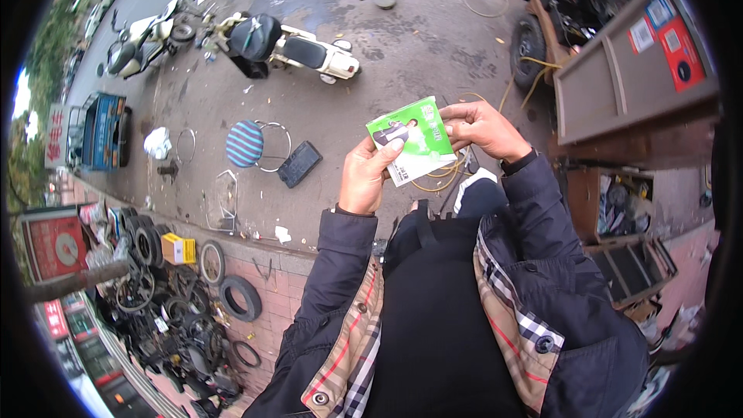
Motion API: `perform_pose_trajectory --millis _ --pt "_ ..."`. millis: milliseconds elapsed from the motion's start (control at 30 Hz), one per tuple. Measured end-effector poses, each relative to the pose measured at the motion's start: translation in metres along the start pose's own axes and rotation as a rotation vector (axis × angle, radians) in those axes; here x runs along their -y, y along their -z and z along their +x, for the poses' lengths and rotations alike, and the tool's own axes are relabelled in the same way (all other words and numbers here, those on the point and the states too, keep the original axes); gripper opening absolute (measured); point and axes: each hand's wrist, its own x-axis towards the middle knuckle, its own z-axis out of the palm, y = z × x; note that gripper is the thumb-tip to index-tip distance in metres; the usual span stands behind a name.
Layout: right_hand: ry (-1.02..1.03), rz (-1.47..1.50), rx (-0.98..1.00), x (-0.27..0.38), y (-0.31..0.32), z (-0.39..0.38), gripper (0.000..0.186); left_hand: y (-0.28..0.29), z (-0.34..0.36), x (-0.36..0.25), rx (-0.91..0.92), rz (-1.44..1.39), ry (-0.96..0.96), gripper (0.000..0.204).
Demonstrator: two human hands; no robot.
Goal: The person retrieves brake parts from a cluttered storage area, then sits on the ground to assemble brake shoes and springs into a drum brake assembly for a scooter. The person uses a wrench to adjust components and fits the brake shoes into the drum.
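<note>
In front of my chest is a small green-and-white printed packet (424, 156) with a picture of a person on it, tilted a little. My left hand (362, 178) grips its lower left side, thumb on the front face and fingers hidden behind. At the upper right edge, my right hand (486, 130) pinches the packet between thumb and fingers. Whether it is a box or a flat sleeve, and what is inside, I cannot tell.
A striped stool (245, 144) and a black case (299, 164) stand ahead to the left. Beyond them is a cream scooter (302, 53). Tyres (240, 298) and scrap parts lie at lower left. To the right are a cabinet door (635, 70), a wheel (528, 50) and a yellow hose (507, 97).
</note>
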Motion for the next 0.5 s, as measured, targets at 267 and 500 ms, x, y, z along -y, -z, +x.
perform_pose_trajectory --millis 267,500 --pt "0.095 -0.208 -0.003 0.013 0.020 0.084 0.040 0.013 0.054 -0.023 -0.117 -0.035 -0.025 0.037" --pt "0.042 0.157 0.023 0.038 0.095 0.203 0.054 0.037 0.190 -0.043 -0.025 -0.342 0.018 0.041"
